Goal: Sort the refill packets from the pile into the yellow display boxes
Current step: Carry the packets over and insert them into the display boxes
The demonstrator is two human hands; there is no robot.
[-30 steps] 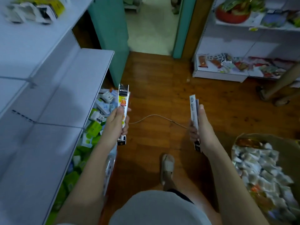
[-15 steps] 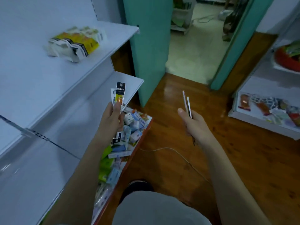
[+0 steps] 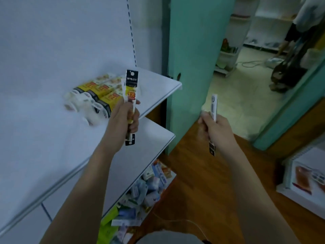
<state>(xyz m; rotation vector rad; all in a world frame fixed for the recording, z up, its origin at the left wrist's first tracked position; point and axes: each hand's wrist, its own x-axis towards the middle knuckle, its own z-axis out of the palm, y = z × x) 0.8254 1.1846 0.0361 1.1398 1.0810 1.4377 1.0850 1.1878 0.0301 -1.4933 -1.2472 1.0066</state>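
Head view has swung up since a second ago: left hand [image 3: 123,118] grips a yellow-and-black refill packet [image 3: 131,95] beside the yellow display boxes [image 3: 103,95]; right hand [image 3: 215,131] grips a white packet [image 3: 213,107], so delivery looks near.

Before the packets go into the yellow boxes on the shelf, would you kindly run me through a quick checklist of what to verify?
1. Left hand has a firm grip on the yellow-and-black packet: ok, fingers curled round its middle.
2. Right hand holds the white packet: ok, held upright.
3. Yellow boxes in view on the upper shelf: ok, lying in a row.
4. Box openings free to take packets: cannot tell, blurred.
5. White packet matches a box: cannot tell, seen edge-on.
6. Way from left hand to boxes clear: ok, nothing between.
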